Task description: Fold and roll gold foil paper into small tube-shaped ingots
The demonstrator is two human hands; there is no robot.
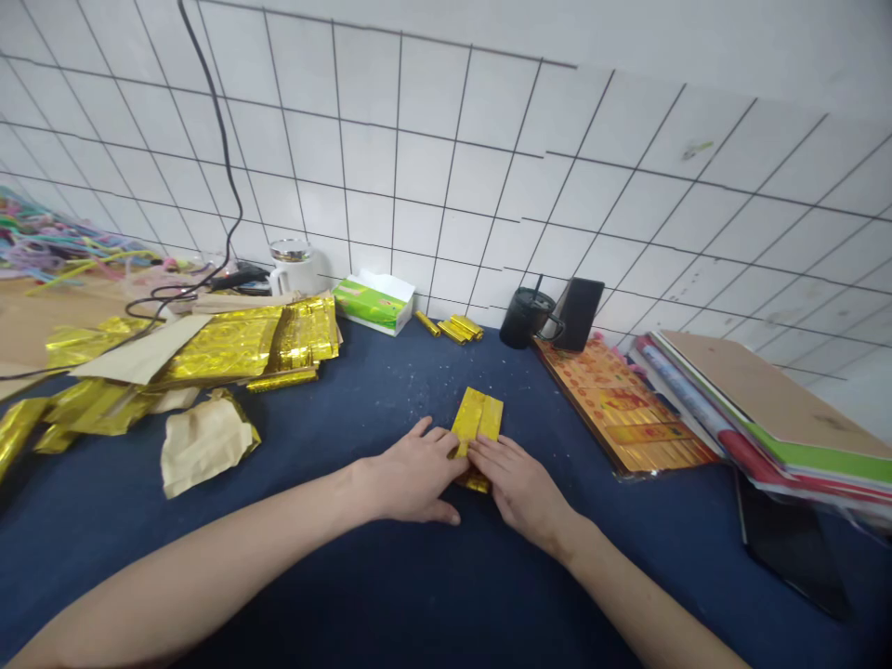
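A sheet of gold foil paper [480, 412], folded into a narrow rectangle with a seam down its middle, lies on the dark blue tabletop [390, 595]. My left hand [418, 472] rests on its near left side, fingertips touching the foil and thumb spread towards me. From the right, my right hand [519, 483] lays its outstretched fingers across the lower part of the same paper. Both hands are open, pressing rather than gripping. The fingers hide part of the foil's near half. Small rolled gold foil pieces [462, 328] sit further back, near the wall.
Stacked gold foil sheets [223, 346] and a crumpled brown paper piece [207, 441] lie left. Along the wall stand a white mug [293, 274], tissue pack [374, 302], black mug [526, 318] and phone [580, 314]. An orange printed pack [627, 409] and stacked boards [780, 400] occupy the right.
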